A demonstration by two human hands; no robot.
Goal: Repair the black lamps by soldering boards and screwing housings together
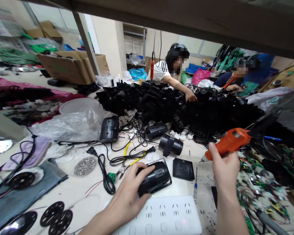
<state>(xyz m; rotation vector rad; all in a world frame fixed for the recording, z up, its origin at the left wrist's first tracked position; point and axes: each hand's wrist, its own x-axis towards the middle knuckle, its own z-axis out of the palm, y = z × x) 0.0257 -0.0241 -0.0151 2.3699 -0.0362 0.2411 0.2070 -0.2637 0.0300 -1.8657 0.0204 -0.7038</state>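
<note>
Left hand (134,182) clamped on the black housing (155,178), which lies behind the white power strip (161,217); right hand (224,163) closed around the orange electric screwdriver (229,143), beyond the strip to its right, the blue-handled screwdriver (195,191) standing out just behind the strip

A dark beam (161,18) slants across the top of the view, with a grey post (85,42) running down from it at left. Behind stand cream walls (165,45) and a pale pillar (109,49) — the pillar left of a metal rack (139,34). Frosted-looking panes fill a left window (63,19) and a right window (203,47). The white table (74,186) spreads across the foreground, its surface brightly lit — the beam's underside is in shadow. The floor cannot be made out.
</note>
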